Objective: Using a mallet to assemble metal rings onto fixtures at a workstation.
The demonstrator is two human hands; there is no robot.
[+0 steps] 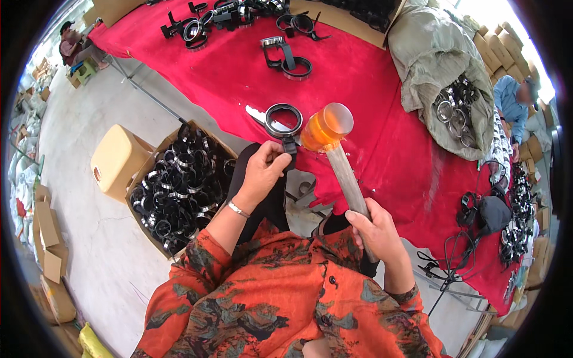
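My left hand (pixel 264 172) is closed, pinching the short tab of a black ring-shaped part (pixel 273 132) at the near edge of the red-covered table. The ring lies flat, and red cloth and a white patch show through its middle. In my right hand (pixel 377 231) is a mallet (pixel 347 179), gripped by its grey wooden handle. Its translucent orange head (pixel 322 130) is just right of the ring, over the cloth; whether it touches the ring I cannot tell. Farther back on the table lies a pair of joined black rings (pixel 296 68).
A carton (pixel 156 231) full of black ring parts stands at my left, beside a beige plastic stool (pixel 116 164). A heap of parts (pixel 230 18) lies at the far edge. On the right are an open sack (pixel 427 65), cables (pixel 456 256) and a seated person (pixel 514 104).
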